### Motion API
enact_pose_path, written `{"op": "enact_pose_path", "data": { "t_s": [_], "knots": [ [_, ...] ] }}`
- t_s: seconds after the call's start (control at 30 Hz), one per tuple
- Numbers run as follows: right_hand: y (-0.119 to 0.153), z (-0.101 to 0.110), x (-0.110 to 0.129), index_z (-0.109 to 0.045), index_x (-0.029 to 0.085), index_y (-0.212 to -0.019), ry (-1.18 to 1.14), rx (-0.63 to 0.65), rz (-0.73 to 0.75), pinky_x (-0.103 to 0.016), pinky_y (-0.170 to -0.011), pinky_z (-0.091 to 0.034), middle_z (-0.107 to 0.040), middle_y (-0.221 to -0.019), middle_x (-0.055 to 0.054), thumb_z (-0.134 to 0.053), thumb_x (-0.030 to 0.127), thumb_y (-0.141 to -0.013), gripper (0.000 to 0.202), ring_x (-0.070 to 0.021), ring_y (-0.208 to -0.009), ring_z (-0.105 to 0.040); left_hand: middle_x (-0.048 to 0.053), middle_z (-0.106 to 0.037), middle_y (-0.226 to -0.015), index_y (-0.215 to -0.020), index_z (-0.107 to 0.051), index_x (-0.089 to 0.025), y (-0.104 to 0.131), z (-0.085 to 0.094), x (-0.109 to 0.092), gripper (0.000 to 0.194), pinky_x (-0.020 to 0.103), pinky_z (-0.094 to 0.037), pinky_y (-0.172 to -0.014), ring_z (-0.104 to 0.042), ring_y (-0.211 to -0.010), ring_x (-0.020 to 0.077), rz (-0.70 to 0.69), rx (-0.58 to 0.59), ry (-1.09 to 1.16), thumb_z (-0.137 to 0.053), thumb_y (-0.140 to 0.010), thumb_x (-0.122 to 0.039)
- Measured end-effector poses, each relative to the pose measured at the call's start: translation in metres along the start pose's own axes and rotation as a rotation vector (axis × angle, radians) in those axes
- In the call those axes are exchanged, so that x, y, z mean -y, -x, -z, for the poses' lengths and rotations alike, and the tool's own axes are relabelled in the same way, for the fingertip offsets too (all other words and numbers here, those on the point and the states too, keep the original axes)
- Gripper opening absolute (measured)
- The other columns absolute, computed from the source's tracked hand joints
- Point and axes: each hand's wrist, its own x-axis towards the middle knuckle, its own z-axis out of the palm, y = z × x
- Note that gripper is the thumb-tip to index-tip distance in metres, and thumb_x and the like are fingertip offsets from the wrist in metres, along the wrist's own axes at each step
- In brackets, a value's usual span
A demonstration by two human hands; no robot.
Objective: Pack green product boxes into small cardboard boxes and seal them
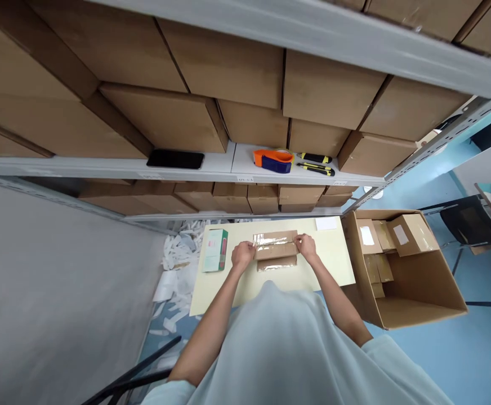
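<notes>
A small brown cardboard box point(276, 251) with strips of shiny clear tape lies on the pale yellow table point(330, 264) in front of me. My left hand point(242, 254) pinches its left end, with the fingers closed. At the opposite end, my right hand point(306, 247) has its fingertips closed on the edge of the box. A lower cardboard flap with tape sticks out toward me. Left of my left hand stands a green and white printed box point(215, 251). Near the table's back right corner lies a white card point(326, 223).
On the shelf point(224, 163) ahead lie a black phone point(175, 159), an orange and blue tape dispenser point(273, 161) and yellow-black box cutters point(316, 167). A large open carton point(418, 281) holding several small boxes stands to the right. White scraps point(180, 253) cover the floor at left.
</notes>
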Motion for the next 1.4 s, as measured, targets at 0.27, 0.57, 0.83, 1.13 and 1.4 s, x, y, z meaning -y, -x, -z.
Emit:
{"op": "enact_pose_path", "data": {
  "t_s": [0.27, 0.57, 0.83, 1.13, 1.4],
  "knots": [
    [0.029, 0.002, 0.02, -0.086, 0.024, -0.119, 0.042, -0.009, 0.013, -0.034, -0.09, -0.062, -0.085, -0.117, -0.014, -0.064, 0.009, -0.104, 0.031, -0.0288, -0.1, -0.087, 0.015, -0.088, -0.118, -0.105, -0.084, -0.025, 0.017, 0.016, -0.002, 0.021, 0.036, -0.059, -0.087, -0.084, -0.117, 0.0351, 0.0, 0.025, -0.078, -0.065, -0.102, -0.032],
    [0.007, 0.013, 0.054, -0.079, 0.018, -0.136, 0.237, 0.033, 0.131, -0.045, -0.112, -0.059, -0.072, -0.146, -0.022, -0.066, 0.017, -0.102, 0.036, -0.0376, -0.141, -0.072, 0.017, -0.066, -0.162, -0.156, -0.065, -0.02, -0.002, 0.01, -0.021, 0.074, 0.04, -0.052, -0.122, -0.067, -0.15, 0.0317, -0.365, -0.244, -0.149, -0.067, -0.083, -0.005],
    [-0.08, 0.167, 0.173, -0.066, 0.011, -0.156, 0.268, -0.388, 0.482, -0.048, -0.131, -0.043, -0.071, -0.154, -0.024, -0.057, 0.027, -0.114, 0.046, -0.0359, -0.146, -0.065, 0.016, -0.074, -0.148, -0.144, -0.072, -0.02, -0.051, 0.115, -0.162, 0.05, 0.052, -0.055, -0.126, -0.071, -0.141, 0.0325, -0.811, -0.604, 0.089, -0.063, -0.096, -0.013],
    [-0.141, 0.2, 0.25, -0.08, 0.011, -0.132, 0.348, -0.212, 0.372, -0.039, -0.107, -0.061, -0.084, -0.133, -0.024, -0.074, 0.012, -0.096, 0.037, -0.0333, -0.126, -0.083, 0.021, -0.075, -0.149, -0.142, -0.074, -0.011, -0.056, 0.177, -0.216, 0.05, 0.051, -0.052, -0.126, -0.071, -0.141, 0.0348, -0.766, -0.63, 0.02, -0.057, -0.096, -0.007],
    [-0.146, 0.178, 0.236, -0.069, 0.002, -0.148, 0.241, -0.213, 0.386, -0.045, -0.114, -0.057, -0.081, -0.134, -0.032, -0.071, 0.001, -0.088, 0.06, -0.0389, -0.133, -0.08, 0.022, -0.076, -0.148, -0.146, -0.074, -0.012, -0.043, 0.15, -0.185, 0.056, 0.05, -0.052, -0.128, -0.071, -0.145, 0.0354, -0.656, -0.581, 0.058, -0.059, -0.092, -0.009]
  ]
}}
